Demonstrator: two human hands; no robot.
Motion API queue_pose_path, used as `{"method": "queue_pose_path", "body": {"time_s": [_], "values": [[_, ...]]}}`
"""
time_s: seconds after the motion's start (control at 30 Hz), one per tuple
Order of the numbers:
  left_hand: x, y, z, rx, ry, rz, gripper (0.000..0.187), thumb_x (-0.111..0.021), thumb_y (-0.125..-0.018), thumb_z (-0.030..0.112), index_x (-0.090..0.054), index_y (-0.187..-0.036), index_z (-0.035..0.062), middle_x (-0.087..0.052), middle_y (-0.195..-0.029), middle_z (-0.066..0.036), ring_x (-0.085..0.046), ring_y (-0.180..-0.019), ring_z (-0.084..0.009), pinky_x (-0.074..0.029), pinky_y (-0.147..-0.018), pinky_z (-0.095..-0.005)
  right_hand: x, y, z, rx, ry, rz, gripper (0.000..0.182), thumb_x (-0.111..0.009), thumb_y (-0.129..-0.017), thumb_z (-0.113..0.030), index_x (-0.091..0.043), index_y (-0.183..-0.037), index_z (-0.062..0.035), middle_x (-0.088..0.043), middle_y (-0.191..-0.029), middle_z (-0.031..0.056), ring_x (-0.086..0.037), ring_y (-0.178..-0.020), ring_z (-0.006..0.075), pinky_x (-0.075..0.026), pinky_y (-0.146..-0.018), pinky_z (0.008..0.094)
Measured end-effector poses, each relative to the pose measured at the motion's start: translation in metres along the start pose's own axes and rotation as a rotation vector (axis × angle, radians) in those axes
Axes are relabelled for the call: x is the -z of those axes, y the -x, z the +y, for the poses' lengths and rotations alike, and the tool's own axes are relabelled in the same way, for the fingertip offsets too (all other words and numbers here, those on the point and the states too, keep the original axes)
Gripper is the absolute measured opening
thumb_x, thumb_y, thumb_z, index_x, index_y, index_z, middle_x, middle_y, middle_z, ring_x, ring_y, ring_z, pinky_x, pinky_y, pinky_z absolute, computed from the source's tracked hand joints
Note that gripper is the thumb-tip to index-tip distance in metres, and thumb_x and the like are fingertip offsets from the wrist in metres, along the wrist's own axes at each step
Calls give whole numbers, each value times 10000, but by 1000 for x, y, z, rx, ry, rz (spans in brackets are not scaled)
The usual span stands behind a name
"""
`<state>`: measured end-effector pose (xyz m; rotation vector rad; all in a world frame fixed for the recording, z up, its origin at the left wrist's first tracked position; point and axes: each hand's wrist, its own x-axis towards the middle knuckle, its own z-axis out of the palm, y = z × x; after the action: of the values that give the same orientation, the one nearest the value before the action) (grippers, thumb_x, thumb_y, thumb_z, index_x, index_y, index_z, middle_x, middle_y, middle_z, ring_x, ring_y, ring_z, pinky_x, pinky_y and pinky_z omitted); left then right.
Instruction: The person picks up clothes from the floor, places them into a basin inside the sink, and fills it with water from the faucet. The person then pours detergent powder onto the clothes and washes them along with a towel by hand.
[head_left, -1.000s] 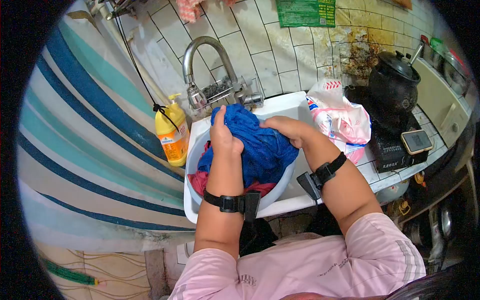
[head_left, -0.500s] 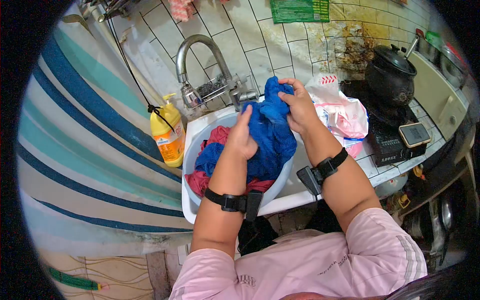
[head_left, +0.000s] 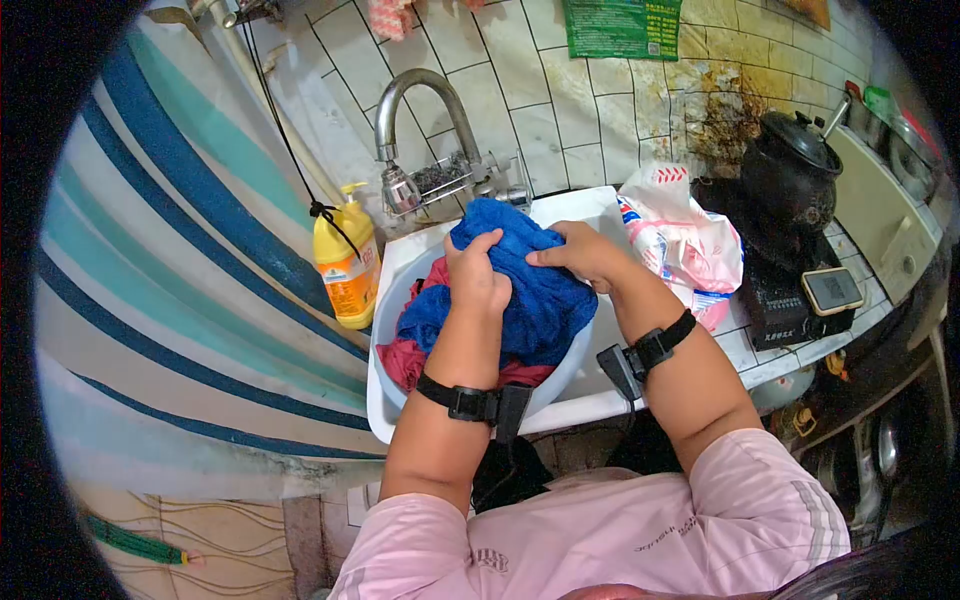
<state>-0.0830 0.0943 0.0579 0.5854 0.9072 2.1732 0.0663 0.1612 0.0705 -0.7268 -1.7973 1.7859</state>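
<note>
A bunched blue cloth (head_left: pixel 545 300), towel-like in texture, lies over a light basin (head_left: pixel 572 362) in the white sink (head_left: pixel 600 400). My left hand (head_left: pixel 478 275) grips its left side, thumb and fingers closed on the fabric. On the upper right, my right hand (head_left: pixel 580 255) pinches the same cloth, its fingertips partly hidden by folds. Beneath and to the left, a dark red cloth (head_left: pixel 402 362) shows in the basin. Above the cloth stands the curved metal faucet (head_left: pixel 432 82), with its spout to the left of my hands.
Left of the sink stands a yellow pump bottle (head_left: pixel 345 262), beside a striped curtain (head_left: pixel 200 260). To the right are a white plastic bag (head_left: pixel 685 235), a black pot (head_left: pixel 795 165) and a phone (head_left: pixel 832 290) on a dark box (head_left: pixel 775 312). A wire rack (head_left: pixel 445 185) sits behind the faucet.
The raised end of the blue cloth has come down into a wider bunch. My right hand has moved lower and inward, while my left hand has closed on the cloth.
</note>
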Motion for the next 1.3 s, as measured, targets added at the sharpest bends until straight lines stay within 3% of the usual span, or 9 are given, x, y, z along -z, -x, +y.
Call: {"method": "queue_pose_path", "body": {"time_s": [0.17, 0.23, 0.53, 0.7, 0.83, 0.9, 1.07, 1.23, 1.3], "values": [[0, 1, 5, -25, -104, 44, 464, -527, -643, -110, -434, -1075, 34, -531, -900, -101, -566, -803, -254, -523, -723, -393, 9, -11, 8, 170, -50, 165, 398, -702, -764, -152, -548, -1089, 20, -627, -966, 128, -610, -820, 197, -509, -716, 336], [4, -5, 5, 61, -92, 11, 480, -521, -627, -113, -435, -1077, 31, -528, -893, -100, -560, -787, -253, -521, -708, -399, 8, -11, 6, 192, -362, 210, 335, -667, -793, -124, -543, -1082, -7, -626, -950, 108, -602, -787, 178, -509, -678, 316], [6, 1, 8, 189, -83, -66, 397, -503, -619, -83, -484, -1007, -1, -546, -861, -112, -568, -814, -265, -509, -734, -452, 15, -10, -5, 341, -620, 527, 298, -612, -838, -120, -462, -1073, -15, -574, -872, 109, -578, -734, 194, -511, -635, 361], [18, -19, -6, 470, 188, -100, 408, -619, -707, 26, -483, -1090, -9, -580, -961, -153, -575, -948, -302, -490, -810, -490, 8, -7, -6, 293, -604, 404, 367, -602, -871, -200, -430, -1158, -51, -571, -935, 112, -583, -802, 208, -514, -691, 356], [-17, 22, 11, 358, -335, 117, 481, -711, -782, 201, -531, -1193, 27, -602, -1105, -148, -570, -1062, -265, -484, -857, -464, 8, -6, -6, 377, -704, 284, 383, -594, -881, -226, -421, -1194, -89, -578, -969, 108, -593, -848, 206, -523, -717, 356], [-7, 18, 13, 636, -316, -438, 397, -693, -790, 155, -568, -1135, 3, -626, -1071, -137, -611, -977, -252, -493, -853, -427, 12, -11, -3, 378, -725, 253, 382, -594, -880, -222, -420, -1194, -95, -578, -972, 102, -595, -851, 202, -526, -724, 358], [-16, 26, 23, 527, -271, -371, 380, -666, -818, 151, -549, -1132, -27, -629, -1065, -138, -629, -932, -266, -503, -834, -429, 14, -6, -5, 337, -666, 273, 387, -603, -868, -208, -448, -1194, -67, -588, -978, 90, -602, -865, 199, -525, -762, 355], [-9, 12, 16, 210, 14, -232, 269, -593, -885, 176, -529, -1098, 24, -622, -1014, -132, -630, -882, -265, -520, -793, -432, 8, 2, -7, 41, -445, -187, 557, -716, -766, -271, -495, -1201, -4, -595, -1111, 141, -607, -963, 250, -497, -854, 374], [-2, 6, 13, 156, 22, -215, 261, -592, -888, 188, -528, -1088, 33, -620, -998, -124, -627, -881, -259, -521, -787, -424, 3, -3, 10, 136, -292, -197, 649, -767, -708, -300, -482, -1212, -7, -582, -1157, 158, -598, -1002, 267, -477, -882, 360]]}}
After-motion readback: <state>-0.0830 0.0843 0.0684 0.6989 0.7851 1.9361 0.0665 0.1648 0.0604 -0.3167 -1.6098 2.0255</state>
